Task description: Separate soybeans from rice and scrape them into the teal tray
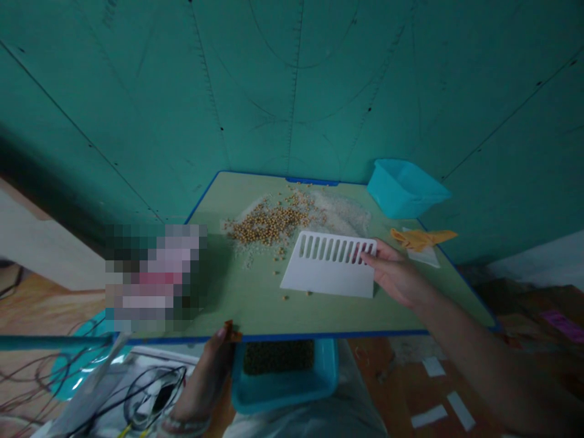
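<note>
My right hand (395, 277) grips the right end of a flat white slotted plastic scraper (328, 280), thumb on its slots. The scraper is held over the table, in front of a heap of yellow-brown beans (269, 222). White grains (344, 210) spread behind and right of the beans, partly mixed with them. At the table's front edge, my left hand (214, 356) is closed, with its thumb against a small orange-brown piece (232, 333); its other fingers are hidden. A few loose beans lie close to the scraper's lower edge.
A turquoise bin (406, 194) stands at the table's back right corner, with an orange cloth (424, 238) in front. Below the front edge, a blue tub (278, 392) holds small dark green grains. Cables (141, 395) lie lower left. A pixelated area covers the table's left side.
</note>
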Demonstrator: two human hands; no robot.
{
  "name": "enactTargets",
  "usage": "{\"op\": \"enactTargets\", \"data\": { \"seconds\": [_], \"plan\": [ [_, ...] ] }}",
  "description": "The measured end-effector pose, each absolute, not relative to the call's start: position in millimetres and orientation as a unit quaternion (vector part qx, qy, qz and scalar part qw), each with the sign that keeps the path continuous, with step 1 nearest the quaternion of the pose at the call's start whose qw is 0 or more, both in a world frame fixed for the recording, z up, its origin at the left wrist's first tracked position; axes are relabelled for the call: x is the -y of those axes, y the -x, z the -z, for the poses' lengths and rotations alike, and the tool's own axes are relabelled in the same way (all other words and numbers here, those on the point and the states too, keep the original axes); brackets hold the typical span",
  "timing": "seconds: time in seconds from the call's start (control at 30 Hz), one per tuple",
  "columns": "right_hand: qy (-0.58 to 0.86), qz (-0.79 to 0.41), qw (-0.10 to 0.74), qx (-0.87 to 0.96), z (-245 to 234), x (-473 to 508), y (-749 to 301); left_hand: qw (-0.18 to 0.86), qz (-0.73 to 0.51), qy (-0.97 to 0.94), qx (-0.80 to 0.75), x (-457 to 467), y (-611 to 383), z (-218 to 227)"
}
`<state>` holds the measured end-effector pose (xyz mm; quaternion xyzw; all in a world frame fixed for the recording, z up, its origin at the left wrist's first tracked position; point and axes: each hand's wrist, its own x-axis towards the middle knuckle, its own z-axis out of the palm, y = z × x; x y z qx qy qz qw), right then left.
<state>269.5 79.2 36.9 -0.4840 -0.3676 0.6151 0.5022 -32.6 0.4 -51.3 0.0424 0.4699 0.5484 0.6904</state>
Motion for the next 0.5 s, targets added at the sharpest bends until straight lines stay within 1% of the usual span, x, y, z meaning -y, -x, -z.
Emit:
{"op": "enactTargets", "data": {
  "seconds": [0.27, 0.5],
  "plan": [
    [0.486, -0.651, 0.471, 0.343, -33, -59, -252, 0.701, -0.534, -0.097, -0.462, 2, 33, 52],
    [0.478, -0.661, 0.46, 0.351, -29, -37, -246, 0.738, -0.504, -0.071, -0.443, 3, 28, 38]
  ]
}}
